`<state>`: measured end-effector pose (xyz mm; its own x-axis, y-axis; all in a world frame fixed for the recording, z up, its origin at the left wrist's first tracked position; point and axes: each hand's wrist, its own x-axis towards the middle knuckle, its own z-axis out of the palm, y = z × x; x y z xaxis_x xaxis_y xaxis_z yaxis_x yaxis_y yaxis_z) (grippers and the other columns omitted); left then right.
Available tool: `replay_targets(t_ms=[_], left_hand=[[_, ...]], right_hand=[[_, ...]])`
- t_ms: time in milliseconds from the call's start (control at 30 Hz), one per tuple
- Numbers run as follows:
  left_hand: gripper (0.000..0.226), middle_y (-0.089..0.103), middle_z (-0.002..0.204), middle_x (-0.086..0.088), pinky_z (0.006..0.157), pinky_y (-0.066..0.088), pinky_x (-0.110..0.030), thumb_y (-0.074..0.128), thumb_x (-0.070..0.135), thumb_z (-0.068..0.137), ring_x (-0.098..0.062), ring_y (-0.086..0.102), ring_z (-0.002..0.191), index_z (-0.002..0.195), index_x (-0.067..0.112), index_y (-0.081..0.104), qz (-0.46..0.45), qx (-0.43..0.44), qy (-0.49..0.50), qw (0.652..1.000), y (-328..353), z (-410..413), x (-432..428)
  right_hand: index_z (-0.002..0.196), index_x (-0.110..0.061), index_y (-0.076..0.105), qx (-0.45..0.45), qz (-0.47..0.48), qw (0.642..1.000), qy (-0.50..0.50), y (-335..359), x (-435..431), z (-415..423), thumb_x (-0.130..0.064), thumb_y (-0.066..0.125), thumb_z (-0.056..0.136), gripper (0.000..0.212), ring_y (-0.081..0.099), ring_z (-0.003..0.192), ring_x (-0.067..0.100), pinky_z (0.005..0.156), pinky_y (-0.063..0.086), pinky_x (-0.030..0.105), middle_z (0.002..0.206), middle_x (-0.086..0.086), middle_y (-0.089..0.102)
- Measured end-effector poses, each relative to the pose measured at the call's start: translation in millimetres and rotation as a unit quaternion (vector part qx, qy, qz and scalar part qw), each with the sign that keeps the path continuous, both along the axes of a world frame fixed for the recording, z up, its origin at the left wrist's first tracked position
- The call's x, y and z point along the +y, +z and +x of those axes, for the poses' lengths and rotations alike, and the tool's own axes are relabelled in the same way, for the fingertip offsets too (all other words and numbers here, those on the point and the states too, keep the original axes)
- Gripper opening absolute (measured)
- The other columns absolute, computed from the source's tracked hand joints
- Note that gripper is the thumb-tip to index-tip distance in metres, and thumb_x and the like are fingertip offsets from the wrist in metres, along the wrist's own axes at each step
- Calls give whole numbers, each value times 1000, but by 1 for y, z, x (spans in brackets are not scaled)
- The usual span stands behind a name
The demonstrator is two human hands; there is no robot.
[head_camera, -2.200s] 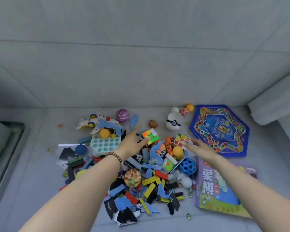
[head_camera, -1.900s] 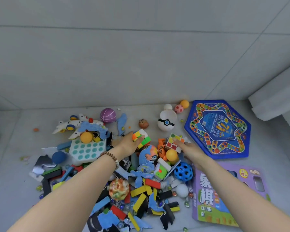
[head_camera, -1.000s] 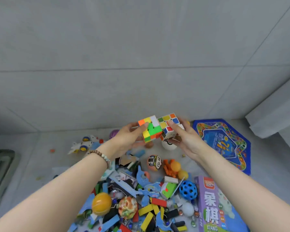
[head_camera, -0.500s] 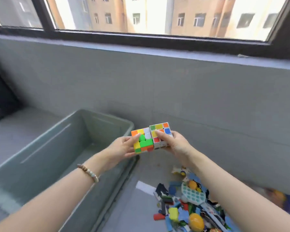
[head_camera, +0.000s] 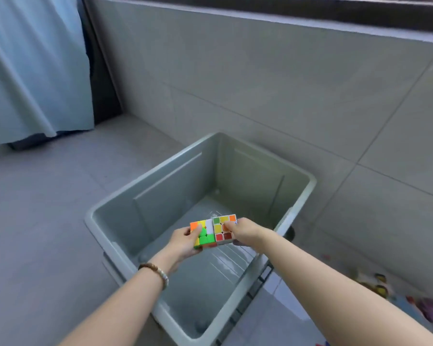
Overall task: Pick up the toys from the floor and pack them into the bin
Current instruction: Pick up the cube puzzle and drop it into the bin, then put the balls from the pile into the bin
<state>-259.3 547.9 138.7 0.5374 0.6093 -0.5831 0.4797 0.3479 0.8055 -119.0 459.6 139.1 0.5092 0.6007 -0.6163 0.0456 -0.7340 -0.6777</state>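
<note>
A grey-green plastic bin (head_camera: 158,168) stands on the floor against the tiled wall, with nothing inside it. Both hands hover over its open top. My left hand (head_camera: 183,242) grips a stickerless puzzle cube (head_camera: 205,233) with orange, yellow, white and green faces. My right hand (head_camera: 245,232) grips a white-framed puzzle cube (head_camera: 221,228) with green, yellow, orange and red stickers. The two cubes touch side by side. A few toys (head_camera: 383,290) from the pile show blurred at the lower right.
A light blue curtain (head_camera: 33,71) hangs at the upper left, down to the grey floor (head_camera: 40,208). The tiled wall (head_camera: 285,96) runs behind the bin under a dark window frame. A bead bracelet (head_camera: 158,272) is on my left wrist.
I lifted both cubes from the toy pile and turned left. They have moved from beside the bin's rim to over its open middle, lower than before.
</note>
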Motion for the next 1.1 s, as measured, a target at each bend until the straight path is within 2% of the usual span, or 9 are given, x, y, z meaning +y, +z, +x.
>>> replay_targets(t_ms=[100,200,333,467,600,800,900,967,1100], left_hand=[[50,43,143,-6,97,47,-34,44,30,99,-19,49,123,142,8,35,13,29,-24,999,-17,2,9],[59,28,154,-6,114,27,-34,43,33,99,-20,31,139,148,9,22,91,65,-42,993,-21,1,10],[57,37,149,-9,108,30,-27,47,32,97,-18,38,135,145,7,30,116,30,-104,987,-8,13,-17],[56,47,141,-2,105,34,-25,49,46,93,-15,46,128,138,14,42,127,17,-157,979,9,24,-54],[50,56,128,10,91,34,-16,49,53,90,-3,52,111,129,22,54,101,8,-317,943,25,20,-118],[46,63,119,12,90,37,-16,48,56,89,-1,56,105,119,25,65,108,10,-384,917,26,15,-188],[40,66,114,10,87,41,-15,50,52,90,-2,59,102,113,24,68,120,5,-380,917,30,14,-206],[39,65,116,8,89,40,-16,52,48,90,-4,58,106,116,22,65,140,-5,-377,916,33,19,-214],[41,65,114,3,93,45,-25,59,43,88,-12,60,107,122,19,60,198,-42,-338,919,54,52,-236]], right_hand=[[135,3,41,-28,-8,1000,-12,-10,2,3,-19,39,98,43,56,103,21,91,47,31,118,14,56],[141,-11,36,-250,-55,958,129,10,-14,17,-29,38,99,45,44,129,25,106,31,34,142,9,46],[75,-15,62,-427,-205,825,309,38,-61,50,-58,14,96,67,52,109,21,115,12,38,92,5,67],[48,-14,46,-445,-149,838,279,35,-103,54,-63,8,93,77,45,84,20,104,28,31,59,0,53],[79,-21,76,-378,-99,900,194,36,-159,53,-62,12,93,77,53,95,20,95,36,30,64,-8,59],[85,-5,70,-362,-60,912,182,40,-235,33,-55,25,96,69,54,66,23,60,32,24,58,7,54],[93,-4,68,-351,-32,919,175,41,-262,26,-50,26,97,63,60,103,23,88,41,33,94,9,69],[113,-13,66,-340,7,933,117,47,-281,25,-47,31,98,51,40,132,16,107,28,32,133,3,56],[129,-23,54,-312,39,949,-4,60,-343,43,-48,33,97,46,32,137,11,111,26,33,148,-5,38]])
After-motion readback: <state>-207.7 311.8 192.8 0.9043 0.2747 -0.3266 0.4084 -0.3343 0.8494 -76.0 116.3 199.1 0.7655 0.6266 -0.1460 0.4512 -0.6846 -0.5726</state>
